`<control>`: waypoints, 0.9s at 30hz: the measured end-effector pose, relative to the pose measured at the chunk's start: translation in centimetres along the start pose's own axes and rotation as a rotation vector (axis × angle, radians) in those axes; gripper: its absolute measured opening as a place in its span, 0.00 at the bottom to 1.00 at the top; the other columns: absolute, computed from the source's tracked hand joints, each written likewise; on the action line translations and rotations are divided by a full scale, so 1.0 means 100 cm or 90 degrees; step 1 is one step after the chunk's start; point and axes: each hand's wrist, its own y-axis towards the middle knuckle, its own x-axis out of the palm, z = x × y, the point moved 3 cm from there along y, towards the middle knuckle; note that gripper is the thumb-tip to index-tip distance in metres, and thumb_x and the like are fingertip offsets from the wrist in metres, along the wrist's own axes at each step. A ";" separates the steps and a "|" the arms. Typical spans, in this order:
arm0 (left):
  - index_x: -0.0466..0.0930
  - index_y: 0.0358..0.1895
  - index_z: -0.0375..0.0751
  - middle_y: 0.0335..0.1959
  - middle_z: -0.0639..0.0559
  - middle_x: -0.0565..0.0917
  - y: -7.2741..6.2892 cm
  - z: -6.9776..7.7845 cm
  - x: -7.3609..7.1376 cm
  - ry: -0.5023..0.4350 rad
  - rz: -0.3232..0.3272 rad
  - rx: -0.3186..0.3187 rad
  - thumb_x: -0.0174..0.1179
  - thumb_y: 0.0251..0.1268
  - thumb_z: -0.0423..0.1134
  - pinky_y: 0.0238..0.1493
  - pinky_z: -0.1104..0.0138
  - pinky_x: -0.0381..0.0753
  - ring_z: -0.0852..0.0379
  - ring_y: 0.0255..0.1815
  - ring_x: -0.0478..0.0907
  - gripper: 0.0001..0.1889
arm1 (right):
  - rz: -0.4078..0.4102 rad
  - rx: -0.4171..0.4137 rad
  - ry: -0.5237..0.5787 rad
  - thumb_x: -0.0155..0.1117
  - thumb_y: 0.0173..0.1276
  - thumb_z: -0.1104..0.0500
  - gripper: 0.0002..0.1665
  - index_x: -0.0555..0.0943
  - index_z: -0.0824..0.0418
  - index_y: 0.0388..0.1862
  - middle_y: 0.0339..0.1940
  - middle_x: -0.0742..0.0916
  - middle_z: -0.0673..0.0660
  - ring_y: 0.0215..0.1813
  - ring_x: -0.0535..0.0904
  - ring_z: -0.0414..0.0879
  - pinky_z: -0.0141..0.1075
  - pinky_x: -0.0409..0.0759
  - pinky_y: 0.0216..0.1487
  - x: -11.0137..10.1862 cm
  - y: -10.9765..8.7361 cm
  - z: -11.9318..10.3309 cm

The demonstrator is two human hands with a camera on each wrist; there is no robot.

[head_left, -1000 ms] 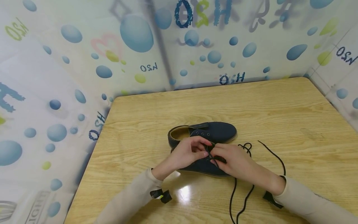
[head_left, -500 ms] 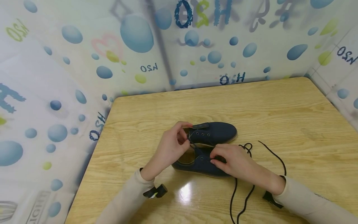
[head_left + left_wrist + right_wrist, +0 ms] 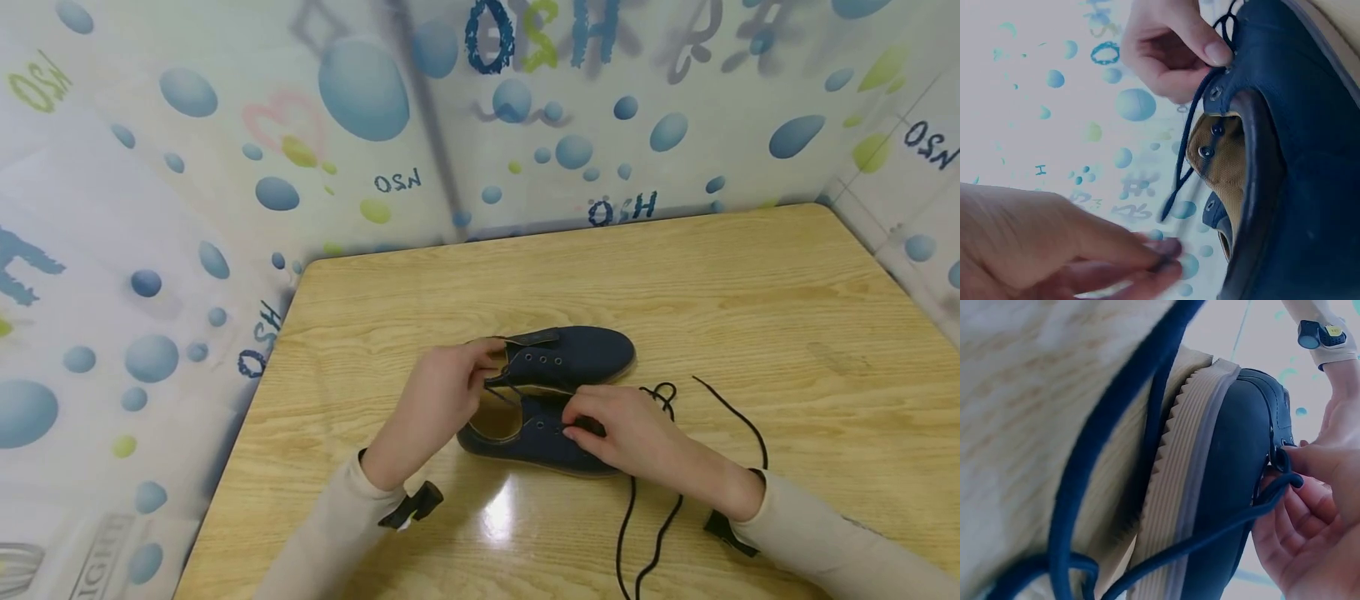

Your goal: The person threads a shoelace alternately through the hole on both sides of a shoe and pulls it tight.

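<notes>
Wood-grain surface (image 3: 750, 300), rounded far corners. Nearest: strands of round dark lace (image 3: 1204, 537) trailing from the near shoe. Right hand (image 3: 633, 421): fingers clamped on the eyelet edge of a low-cut navy fabric shoe (image 3: 532, 447); can't tell if lace is pinched too. Left hand (image 3: 438, 392): fingertips together on lace, by that shoe's heel end. Matching navy fabric shoe (image 3: 596, 350) just behind, toe also right. Beyond: white wall (image 3: 450, 133), blue-green bubble print.
</notes>
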 end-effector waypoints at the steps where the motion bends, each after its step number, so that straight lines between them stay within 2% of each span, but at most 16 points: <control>1: 0.83 0.55 0.41 0.38 0.51 0.90 -0.001 0.000 0.001 0.021 -0.008 -0.004 0.59 0.62 0.22 0.30 0.70 0.80 0.58 0.33 0.87 0.20 | -0.002 -0.002 0.003 0.76 0.58 0.58 0.08 0.84 0.48 0.33 0.31 0.85 0.41 0.29 0.78 0.31 0.25 0.74 0.28 0.000 0.000 0.000; 2: 0.83 0.53 0.41 0.38 0.50 0.91 -0.001 0.000 0.001 0.043 -0.009 -0.005 0.59 0.62 0.22 0.31 0.69 0.81 0.57 0.35 0.87 0.18 | -0.005 -0.003 0.005 0.76 0.58 0.58 0.08 0.84 0.48 0.34 0.31 0.85 0.41 0.29 0.78 0.31 0.26 0.74 0.28 -0.001 0.000 0.000; 4: 0.85 0.49 0.40 0.38 0.50 0.90 -0.002 -0.001 0.000 0.069 0.018 -0.018 0.59 0.62 0.22 0.32 0.66 0.83 0.55 0.35 0.88 0.15 | -0.010 -0.005 0.012 0.75 0.59 0.59 0.08 0.84 0.48 0.34 0.32 0.85 0.42 0.29 0.79 0.32 0.26 0.74 0.28 -0.001 0.001 0.000; 6: 0.86 0.47 0.39 0.38 0.48 0.90 -0.002 -0.002 -0.004 0.072 0.075 -0.024 0.59 0.64 0.24 0.33 0.64 0.85 0.53 0.35 0.88 0.13 | -0.013 -0.007 0.017 0.75 0.59 0.59 0.08 0.84 0.48 0.34 0.32 0.86 0.42 0.30 0.79 0.32 0.26 0.74 0.29 -0.001 0.001 0.000; 9: 0.87 0.46 0.39 0.39 0.47 0.90 -0.002 -0.004 -0.014 0.032 0.175 -0.005 0.60 0.66 0.26 0.35 0.63 0.85 0.52 0.36 0.88 0.10 | -0.015 -0.009 0.019 0.75 0.59 0.59 0.08 0.84 0.48 0.34 0.32 0.86 0.42 0.30 0.79 0.33 0.26 0.74 0.29 -0.001 0.001 0.000; 15: 0.87 0.45 0.37 0.38 0.45 0.90 -0.004 -0.006 -0.040 -0.066 0.382 0.114 0.62 0.66 0.28 0.41 0.66 0.85 0.52 0.37 0.88 0.08 | -0.006 -0.008 0.008 0.75 0.58 0.59 0.08 0.83 0.48 0.32 0.30 0.85 0.42 0.28 0.76 0.31 0.25 0.72 0.27 0.000 0.000 0.000; 17: 0.87 0.43 0.36 0.37 0.44 0.90 -0.005 -0.008 -0.050 -0.090 0.449 0.136 0.63 0.65 0.29 0.43 0.71 0.84 0.50 0.37 0.88 0.07 | -0.005 -0.006 0.002 0.76 0.58 0.59 0.08 0.83 0.48 0.31 0.30 0.85 0.42 0.28 0.77 0.31 0.26 0.72 0.27 0.000 0.000 0.000; 19: 0.88 0.42 0.36 0.37 0.43 0.90 -0.005 -0.010 -0.059 -0.113 0.498 0.137 0.63 0.66 0.30 0.45 0.75 0.82 0.49 0.36 0.88 0.06 | -0.006 -0.001 -0.004 0.76 0.58 0.58 0.08 0.83 0.48 0.31 0.30 0.86 0.42 0.29 0.78 0.32 0.26 0.73 0.28 0.000 0.000 0.000; 22: 0.88 0.42 0.35 0.37 0.42 0.90 -0.006 -0.015 -0.071 -0.127 0.543 0.120 0.62 0.68 0.32 0.47 0.79 0.79 0.49 0.36 0.87 0.07 | -0.005 0.006 -0.011 0.76 0.58 0.57 0.07 0.84 0.47 0.32 0.30 0.86 0.42 0.30 0.80 0.33 0.28 0.76 0.30 0.000 0.000 0.000; 27: 0.88 0.39 0.33 0.35 0.42 0.90 -0.006 -0.021 -0.087 -0.143 0.634 0.108 0.64 0.66 0.34 0.45 0.77 0.81 0.52 0.35 0.87 0.07 | -0.005 0.022 -0.013 0.76 0.59 0.56 0.07 0.84 0.47 0.31 0.30 0.86 0.41 0.29 0.77 0.31 0.27 0.74 0.30 0.000 -0.001 0.001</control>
